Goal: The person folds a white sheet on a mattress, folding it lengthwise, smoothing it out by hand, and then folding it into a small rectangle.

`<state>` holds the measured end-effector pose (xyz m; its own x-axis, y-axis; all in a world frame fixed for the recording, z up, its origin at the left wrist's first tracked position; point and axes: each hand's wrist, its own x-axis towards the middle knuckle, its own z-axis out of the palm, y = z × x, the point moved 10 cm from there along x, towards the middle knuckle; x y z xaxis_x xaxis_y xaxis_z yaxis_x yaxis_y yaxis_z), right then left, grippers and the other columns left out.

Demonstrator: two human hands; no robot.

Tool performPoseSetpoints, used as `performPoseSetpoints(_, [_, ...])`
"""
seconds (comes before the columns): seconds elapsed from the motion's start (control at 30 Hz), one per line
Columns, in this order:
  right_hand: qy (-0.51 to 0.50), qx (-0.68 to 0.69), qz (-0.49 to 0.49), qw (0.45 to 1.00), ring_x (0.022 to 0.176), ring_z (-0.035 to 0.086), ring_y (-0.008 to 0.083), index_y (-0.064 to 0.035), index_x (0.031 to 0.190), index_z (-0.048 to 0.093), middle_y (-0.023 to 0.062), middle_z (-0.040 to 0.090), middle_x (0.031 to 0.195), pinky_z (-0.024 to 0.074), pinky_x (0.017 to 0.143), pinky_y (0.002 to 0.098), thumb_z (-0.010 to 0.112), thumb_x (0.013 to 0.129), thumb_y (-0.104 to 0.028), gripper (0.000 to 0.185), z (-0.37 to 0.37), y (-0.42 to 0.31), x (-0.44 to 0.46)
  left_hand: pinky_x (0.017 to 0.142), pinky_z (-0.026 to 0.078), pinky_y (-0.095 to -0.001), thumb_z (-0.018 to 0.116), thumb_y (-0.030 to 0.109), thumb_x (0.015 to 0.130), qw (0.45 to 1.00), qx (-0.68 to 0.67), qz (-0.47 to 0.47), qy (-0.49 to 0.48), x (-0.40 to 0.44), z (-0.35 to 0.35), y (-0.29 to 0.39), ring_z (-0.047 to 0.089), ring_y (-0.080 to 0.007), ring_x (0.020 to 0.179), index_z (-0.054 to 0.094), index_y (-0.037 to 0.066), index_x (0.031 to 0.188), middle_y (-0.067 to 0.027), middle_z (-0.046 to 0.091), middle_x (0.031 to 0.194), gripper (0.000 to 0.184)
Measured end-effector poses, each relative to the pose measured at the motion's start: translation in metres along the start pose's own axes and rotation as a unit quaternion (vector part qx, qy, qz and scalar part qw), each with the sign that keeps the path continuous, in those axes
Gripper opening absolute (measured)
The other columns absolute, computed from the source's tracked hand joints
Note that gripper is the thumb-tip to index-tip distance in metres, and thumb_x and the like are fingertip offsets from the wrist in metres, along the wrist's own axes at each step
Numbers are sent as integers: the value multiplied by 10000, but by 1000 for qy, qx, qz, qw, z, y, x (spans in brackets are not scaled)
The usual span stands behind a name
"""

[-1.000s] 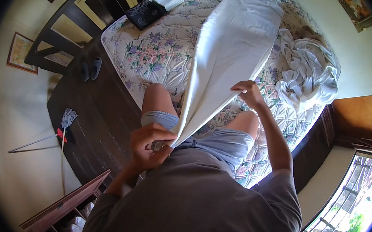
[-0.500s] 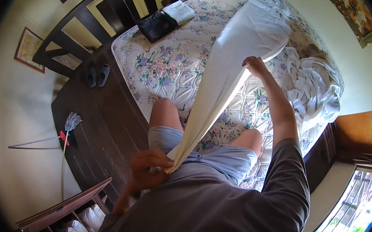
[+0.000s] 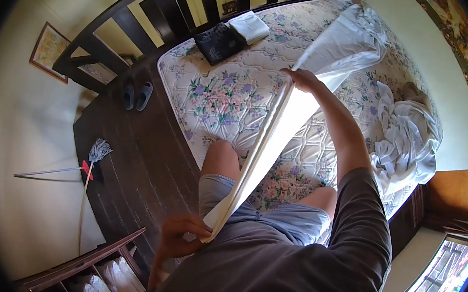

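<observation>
A long white bed sheet [image 3: 279, 139] runs from my waist up across the floral mattress [image 3: 222, 97], its far end lying crumpled near the headboard side. My left hand [image 3: 183, 236], low by my hip, pinches the sheet's near corner between thumb and fingers. Farther out over the mattress, my right hand [image 3: 306, 81] is closed on the sheet's edge, so the stretch between both hands hangs taut and narrow. My bare knees press against the mattress edge. Part of the sheet beyond my right hand is hidden by that hand and forearm.
Folded black cloth [image 3: 219, 43] and folded white cloth [image 3: 249, 27] lie by the dark headboard [image 3: 138, 30]. A rumpled white cloth heap [image 3: 403, 140] is at the mattress's right side. Slippers [image 3: 144, 97], a mop [image 3: 100, 150] and an open cabinet [image 3: 87, 261] are at left.
My right hand has moved left, drawing the sheet's edge with it and turning the bright side toward me. The left hand keeps its pinch, slightly lower. The view has shifted a little.
</observation>
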<state>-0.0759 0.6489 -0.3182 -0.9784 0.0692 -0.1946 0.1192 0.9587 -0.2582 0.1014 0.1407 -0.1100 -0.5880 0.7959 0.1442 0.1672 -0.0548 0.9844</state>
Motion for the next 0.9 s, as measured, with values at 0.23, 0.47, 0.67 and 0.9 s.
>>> performPoseSetpoints(0.23, [-61, -127, -71, 988, 1044, 663, 326, -159, 1147, 690, 115, 703, 1040, 529, 872, 446, 692, 793, -23, 378, 29, -11, 46, 723, 557, -304, 804, -111, 613, 998, 42, -37, 28, -4, -27, -9, 731, -222, 783, 748, 55, 882, -113, 737, 860, 321])
performPoseSetpoints(0.47, [-20, -137, -32, 990, 999, 675, 293, -145, 953, 729, 74, 724, 952, 514, 865, 431, 740, 769, -99, 190, 13, 41, -4, 650, 516, -313, 836, -65, 595, 956, 260, -29, 132, -12, -85, 20, 672, -219, 714, 719, 64, 843, -97, 694, 793, 303])
performPoseSetpoints(0.67, [39, -125, 38, 991, 996, 663, 266, -174, 952, 727, 34, 727, 932, 433, 950, 461, 764, 797, -176, 160, 10, 76, -90, 685, 489, -325, 821, -5, 655, 923, 309, -29, 226, -44, -134, 33, 617, -205, 785, 705, 58, 857, -68, 616, 818, 242])
performPoseSetpoints(0.9, [170, -114, 83, 975, 921, 653, 271, -147, 981, 710, 87, 700, 881, 482, 906, 425, 779, 760, -120, 233, -28, 79, -174, 739, 465, -305, 747, 20, 784, 891, 367, -50, 264, -45, -144, 35, 572, -192, 822, 643, 27, 857, -70, 569, 850, 127])
